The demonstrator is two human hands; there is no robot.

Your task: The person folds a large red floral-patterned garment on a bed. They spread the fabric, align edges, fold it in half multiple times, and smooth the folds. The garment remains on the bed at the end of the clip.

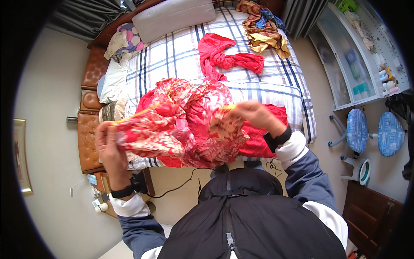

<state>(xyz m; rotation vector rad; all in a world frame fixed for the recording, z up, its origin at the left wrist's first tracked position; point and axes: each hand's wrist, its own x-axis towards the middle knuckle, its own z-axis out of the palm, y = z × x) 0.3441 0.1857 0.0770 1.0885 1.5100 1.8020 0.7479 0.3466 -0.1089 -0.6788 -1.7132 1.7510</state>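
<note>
A red and cream patterned cloth [152,132] is stretched between my two hands above the near edge of the bed. My left hand [111,145] grips its left end, by a yellow-edged border. Farther right, my right hand [254,115] pinches the same yellow edging; the cloth is slightly blurred there. More of the patterned fabric lies bunched on the bed, over a plain red cloth [270,129] that shows at the right. Beyond it, a crumpled red garment [220,60] with a sleeve-like part lies on the plaid bedding [174,51].
A long pale bolster [174,17] lies at the headboard. Brown and gold fabric [266,30] is heaped at the far right corner. A white pillow [114,81] rests at the left. Blue-seated chairs [356,129] stand right. A black cable [179,187] crosses the floor.
</note>
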